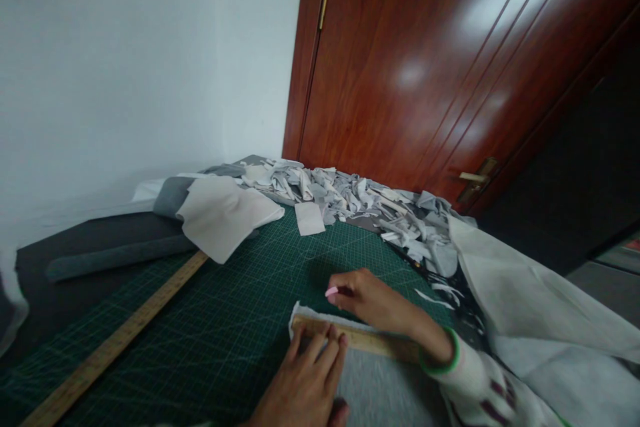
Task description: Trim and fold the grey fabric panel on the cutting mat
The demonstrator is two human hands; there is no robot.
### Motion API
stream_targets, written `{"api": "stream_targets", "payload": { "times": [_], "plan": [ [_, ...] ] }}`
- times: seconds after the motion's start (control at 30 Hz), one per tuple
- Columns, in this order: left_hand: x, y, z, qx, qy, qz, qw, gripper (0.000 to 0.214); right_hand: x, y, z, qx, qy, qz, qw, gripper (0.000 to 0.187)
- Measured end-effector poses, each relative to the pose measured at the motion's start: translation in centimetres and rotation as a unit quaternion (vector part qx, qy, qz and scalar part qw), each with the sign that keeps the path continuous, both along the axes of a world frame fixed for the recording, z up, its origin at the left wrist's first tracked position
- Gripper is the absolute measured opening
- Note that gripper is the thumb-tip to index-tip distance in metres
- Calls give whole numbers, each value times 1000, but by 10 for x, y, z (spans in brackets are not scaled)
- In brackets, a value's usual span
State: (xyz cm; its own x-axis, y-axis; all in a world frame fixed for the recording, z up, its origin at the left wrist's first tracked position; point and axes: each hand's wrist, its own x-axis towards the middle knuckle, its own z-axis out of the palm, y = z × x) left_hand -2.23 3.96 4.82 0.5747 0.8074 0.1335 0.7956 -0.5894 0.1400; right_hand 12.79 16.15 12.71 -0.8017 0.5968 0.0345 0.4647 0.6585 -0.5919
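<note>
My right hand (367, 298), with a green bangle on its wrist, is shut on a pink piece of tailor's chalk (331, 291), whose tip is close to the upper edge of a wooden ruler (356, 337). My left hand (306, 381) presses that ruler down with spread fingers. The ruler lies across a piece of grey fleece fabric (385, 393), which rests on a green cutting mat (250, 287). The fabric's lower part runs out of view, and my left palm hides part of the mat.
A long wooden ruler (115, 340) lies on the mat at left. Beyond it are a beige fabric piece (223, 215), a small white swatch (309, 218) and a heap of fabric scraps (350, 197). White fabric (543, 297) drapes at right, before a wooden door (425, 73).
</note>
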Motion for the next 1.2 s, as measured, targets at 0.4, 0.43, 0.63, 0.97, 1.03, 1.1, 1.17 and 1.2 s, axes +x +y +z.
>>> {"api": "stream_targets", "payload": {
  "times": [0.4, 0.43, 0.63, 0.97, 1.03, 1.1, 1.17, 1.2],
  "plan": [
    [-1, 1, -3, 10, -7, -3, 1000, 59, -22, -11, -19, 51, 6, -1, 999, 29],
    [-1, 1, -4, 18, -5, -4, 1000, 58, -24, -11, -20, 48, 4, 3, 999, 28],
    [0, 3, -3, 70, 22, -22, 997, 55, -29, -15, -26, 106, -54, 52, 992, 26],
    [1, 5, 8, 34, 43, -25, 998, 54, -32, -14, -26, 145, -68, 93, 983, 26],
    [1, 5, 6, 39, 40, -27, 998, 53, -33, -13, -26, 141, -61, 100, 983, 24],
    [1, 5, 2, 51, 33, -29, 998, 51, -35, -13, -27, 154, -67, 99, 981, 24],
    [1, 5, -2, 75, 29, -26, 996, 51, -35, -13, -28, 172, -72, 100, 977, 24],
    [1, 5, -4, 90, 29, -25, 995, 51, -36, -13, -29, 175, -71, 103, 977, 25]
  ]
}}
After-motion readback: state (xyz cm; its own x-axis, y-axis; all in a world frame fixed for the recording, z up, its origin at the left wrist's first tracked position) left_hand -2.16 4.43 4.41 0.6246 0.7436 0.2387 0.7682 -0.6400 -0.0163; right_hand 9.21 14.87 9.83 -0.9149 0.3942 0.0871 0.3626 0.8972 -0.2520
